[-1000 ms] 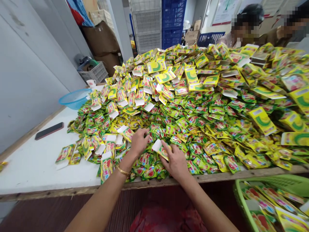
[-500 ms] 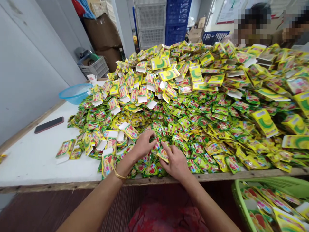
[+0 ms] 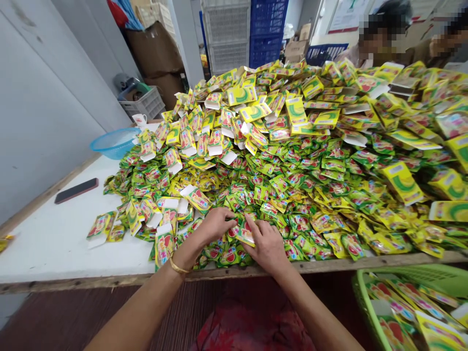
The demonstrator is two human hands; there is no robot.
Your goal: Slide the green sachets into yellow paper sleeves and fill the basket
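My right hand (image 3: pixel 268 243) is closed on a small yellow-and-green carton (image 3: pixel 246 234) printed with red fruit, thumb below and fingers above. Just left of it, my left hand (image 3: pixel 215 226) has its thumb and fingers pinched together on a green sachet (image 3: pixel 234 230), close to the carton's end. The fingers partly hide the sachet, so I cannot tell whether any of it is inside the carton. Both hands are low over a wide heap of green sachets (image 3: pixel 300 222), near the table's front edge. Several open cartons (image 3: pixel 164 243) lie by my left forearm.
Yellow cartons (image 3: pixel 256 112) are piled high behind the sachets. On the white table (image 3: pixel 44 239) at left are a dark phone-like slab (image 3: pixel 76 190) and a blue basin (image 3: pixel 114 144). A green basket (image 3: pixel 360 292) of cartons stands below right. Two people (image 3: pixel 383 39) are across the table.
My left hand has come down slightly, its fingers pinching closer to the carton's end. The carton in my right hand has turned a little, showing more of its printed face.
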